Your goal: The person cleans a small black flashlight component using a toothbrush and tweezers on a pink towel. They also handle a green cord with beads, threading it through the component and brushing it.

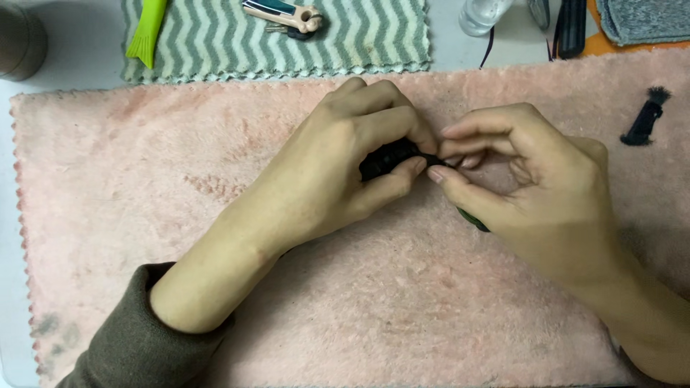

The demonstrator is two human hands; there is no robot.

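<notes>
Left hand (345,162) curled over a small black object (387,156), fingers wrapped across its top, thumb pressed in from below: clamped on it. Object mostly hidden inside that grip; only a dark, bumpy patch visible between thumb and forefinger. Kind of object: cannot tell.

Right hand (535,187) directly beside the left, fingertips meeting it. Thumb and forefinger pinched together on a thin black end (435,158) sticking out of the object toward the right hand. Remaining fingers loosely bent above the pinch, not touching anything visible. Dark green sliver (473,219) showing just under the right thumb base; partly hidden, identity unclear.

Both hands low over a pink fleece towel (144,215), which spreads under and around them. Olive-brown sleeve (136,338) at the left wrist; right forearm bare.

Beyond the right hand, out past its knuckles, a small black tufted piece (645,118) lying alone on the pink towel, well apart from the hands.

Beyond the left hand's knuckles, a grey-and-white zigzag cloth (215,43). On it: a lime-green tool (147,29) at its far-left part, and a beige folding tool with keys (287,16) nearer the middle.

Beyond the right hand's fingertips, at the frame edge: base of a clear bottle (481,16), black strap-like items (571,29), a grey cloth (643,20) on an orange surface. Far off past the left hand, in the corner: a dull brown cylinder (20,39).
</notes>
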